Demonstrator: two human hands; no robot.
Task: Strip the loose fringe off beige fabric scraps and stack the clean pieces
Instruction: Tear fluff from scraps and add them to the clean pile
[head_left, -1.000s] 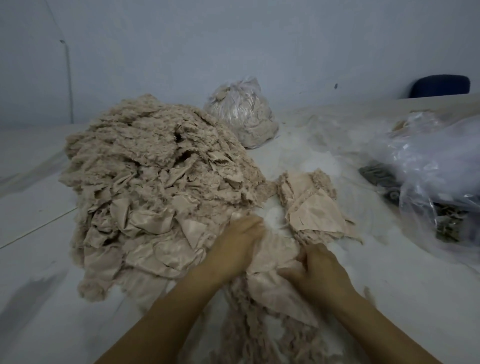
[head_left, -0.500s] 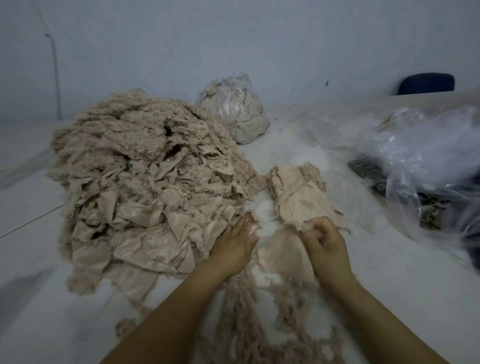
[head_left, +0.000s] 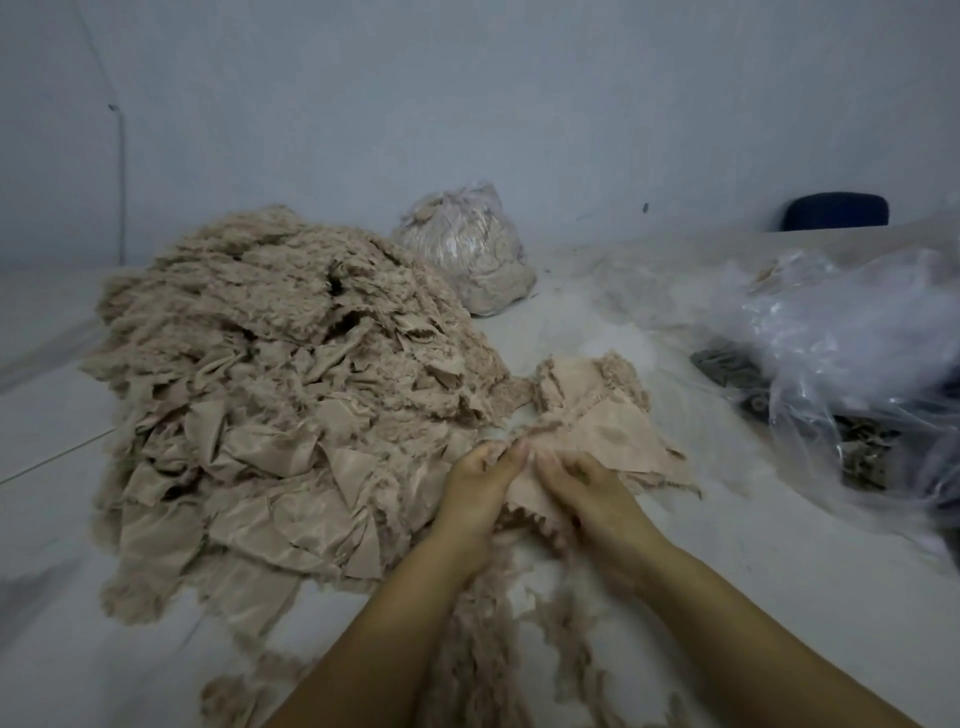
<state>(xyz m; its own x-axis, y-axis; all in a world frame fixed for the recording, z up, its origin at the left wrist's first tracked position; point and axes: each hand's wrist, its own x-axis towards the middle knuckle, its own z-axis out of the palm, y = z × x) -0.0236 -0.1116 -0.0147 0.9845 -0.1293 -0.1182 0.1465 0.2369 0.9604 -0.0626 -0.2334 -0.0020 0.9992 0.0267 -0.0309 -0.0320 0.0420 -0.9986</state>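
Left hand (head_left: 480, 480) and right hand (head_left: 587, 486) close together, fingers curled, both pinching one beige fabric scrap (head_left: 530, 493) at its upper edge, held just above the pale table (head_left: 753, 530). Behind, a small stack of clean pieces (head_left: 613, 415); to the left, a large heap of fringed scraps (head_left: 270, 395). Stripped fringe (head_left: 493, 639) strewn below the wrists. Farther back, a tied plastic bag of scraps (head_left: 467, 249), crumpled clear plastic (head_left: 852, 338) right, grey wall (head_left: 467, 93), dark blue chair back (head_left: 835, 211). Scrap smooth, ragged along its lower edge.

Textile workshop: heaped fabric scraps (head_left: 270, 395)
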